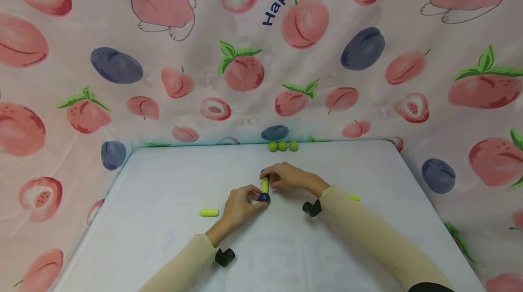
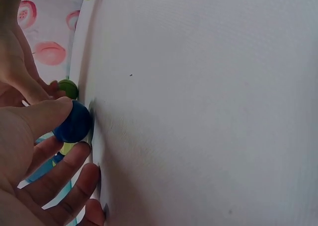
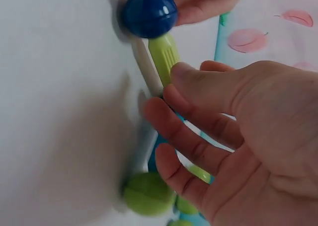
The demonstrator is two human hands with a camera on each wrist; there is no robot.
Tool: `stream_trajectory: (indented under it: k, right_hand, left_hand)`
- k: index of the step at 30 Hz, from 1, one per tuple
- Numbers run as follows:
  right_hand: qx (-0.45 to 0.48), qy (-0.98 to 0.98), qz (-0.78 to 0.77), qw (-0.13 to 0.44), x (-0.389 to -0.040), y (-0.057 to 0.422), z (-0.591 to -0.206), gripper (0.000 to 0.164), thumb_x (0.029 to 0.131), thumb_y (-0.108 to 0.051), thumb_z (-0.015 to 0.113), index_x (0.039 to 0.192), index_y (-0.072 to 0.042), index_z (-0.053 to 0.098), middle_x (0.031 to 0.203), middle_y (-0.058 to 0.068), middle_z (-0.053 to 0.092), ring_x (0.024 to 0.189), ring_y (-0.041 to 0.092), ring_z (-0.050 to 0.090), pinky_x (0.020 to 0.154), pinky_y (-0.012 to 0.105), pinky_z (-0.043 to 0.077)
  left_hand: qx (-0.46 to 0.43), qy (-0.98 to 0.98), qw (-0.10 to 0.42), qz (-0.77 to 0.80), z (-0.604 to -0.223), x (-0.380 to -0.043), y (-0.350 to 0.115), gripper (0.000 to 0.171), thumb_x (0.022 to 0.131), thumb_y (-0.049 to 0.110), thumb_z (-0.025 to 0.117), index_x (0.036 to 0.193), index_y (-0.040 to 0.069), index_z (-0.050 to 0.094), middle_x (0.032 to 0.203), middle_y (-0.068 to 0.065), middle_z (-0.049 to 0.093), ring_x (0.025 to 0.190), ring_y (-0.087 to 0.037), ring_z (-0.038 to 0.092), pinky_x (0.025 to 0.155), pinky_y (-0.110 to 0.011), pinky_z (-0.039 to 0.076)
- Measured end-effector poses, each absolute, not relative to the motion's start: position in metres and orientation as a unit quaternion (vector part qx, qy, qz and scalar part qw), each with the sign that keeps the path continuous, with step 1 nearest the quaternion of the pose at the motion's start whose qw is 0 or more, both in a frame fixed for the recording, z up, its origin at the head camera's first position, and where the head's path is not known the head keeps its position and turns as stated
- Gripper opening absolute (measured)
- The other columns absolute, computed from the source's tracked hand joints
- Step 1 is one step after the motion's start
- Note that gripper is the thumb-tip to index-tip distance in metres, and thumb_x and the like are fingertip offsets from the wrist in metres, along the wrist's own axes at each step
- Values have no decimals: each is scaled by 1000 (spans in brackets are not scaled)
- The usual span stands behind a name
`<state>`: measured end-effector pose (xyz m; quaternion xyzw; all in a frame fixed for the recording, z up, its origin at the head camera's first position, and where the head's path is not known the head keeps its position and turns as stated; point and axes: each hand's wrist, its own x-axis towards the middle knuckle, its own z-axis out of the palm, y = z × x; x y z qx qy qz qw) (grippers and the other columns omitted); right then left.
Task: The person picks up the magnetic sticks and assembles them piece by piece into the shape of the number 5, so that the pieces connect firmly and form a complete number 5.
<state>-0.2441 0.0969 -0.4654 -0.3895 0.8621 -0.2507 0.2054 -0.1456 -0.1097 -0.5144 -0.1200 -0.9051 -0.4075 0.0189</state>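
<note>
My left hand pinches a glossy blue ball between thumb and fingers, close over the white tabletop. A short yellow-green rod with grooves runs from this ball away from me. My right hand is at the rod's far end, its thumb and index finger pinching it there. A dark blue piece shows under the right fingers, mostly hidden. In the right wrist view the near ball meets the rod end to end. The left wrist view shows the ball under my left thumb.
Three green balls sit in a row at the table's back edge. One yellow-green rod lies left of my left hand; another rod is partly hidden behind the right sleeve. A fruit-printed curtain surrounds the white table.
</note>
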Motion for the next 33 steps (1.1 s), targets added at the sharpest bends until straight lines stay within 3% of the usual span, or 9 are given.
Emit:
stream_trajectory:
  k: [12, 21, 33]
  right_hand:
    - [-362, 877, -250, 194, -231, 166, -431, 39, 97, -4, 69, 135, -9, 64, 114, 16, 70, 93, 24, 65, 87, 39, 55]
    - [-347, 888, -244, 176, -222, 232, -435, 41, 94, 0, 72, 133, -9, 64, 113, 15, 70, 91, 24, 66, 84, 41, 56]
    - [-288, 897, -231, 242, -213, 281, -444, 32, 95, -3, 70, 125, -13, 69, 112, 8, 67, 96, 24, 61, 82, 38, 52]
  left_hand:
    - [-148, -896, 14, -419, -516, -146, -113, 29, 85, 16, 86, 112, 12, 75, 96, 2, 76, 68, -9, 54, 60, -24, 43]
    - [-159, -896, 10, -415, -515, -147, -113, 27, 86, 16, 85, 111, 14, 75, 96, 2, 75, 70, -10, 54, 62, -25, 44]
    - [-160, -896, 11, -415, -517, -149, -113, 26, 86, 17, 85, 110, 15, 74, 96, 4, 74, 70, -8, 53, 62, -24, 43]
